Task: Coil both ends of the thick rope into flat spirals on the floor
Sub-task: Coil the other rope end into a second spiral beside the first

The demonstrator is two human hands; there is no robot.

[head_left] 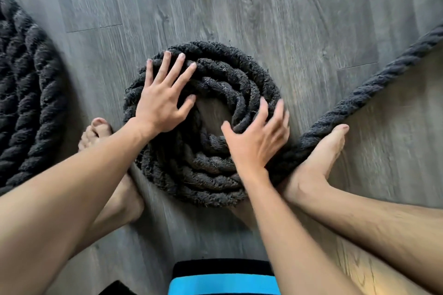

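A thick, fuzzy black rope lies on the grey wood floor, wound into a flat spiral (211,175) of several turns in the middle of the view, with a bare patch of floor at its centre. My left hand (160,98) rests flat on the spiral's upper left turns, fingers spread. My right hand (256,136) presses on the right side of the spiral, fingers apart and blurred. The free length of rope (374,88) runs from the spiral's lower right up to the right edge. A second, larger coil (21,93) lies at the left edge, partly out of view.
My bare left foot (103,134) stands beside the spiral's left side. Touching the free rope at the spiral's right is my bare right foot (321,163). Black and blue shorts (223,280) show at the bottom. Grey wood floor (239,2) stretches beyond the spiral.
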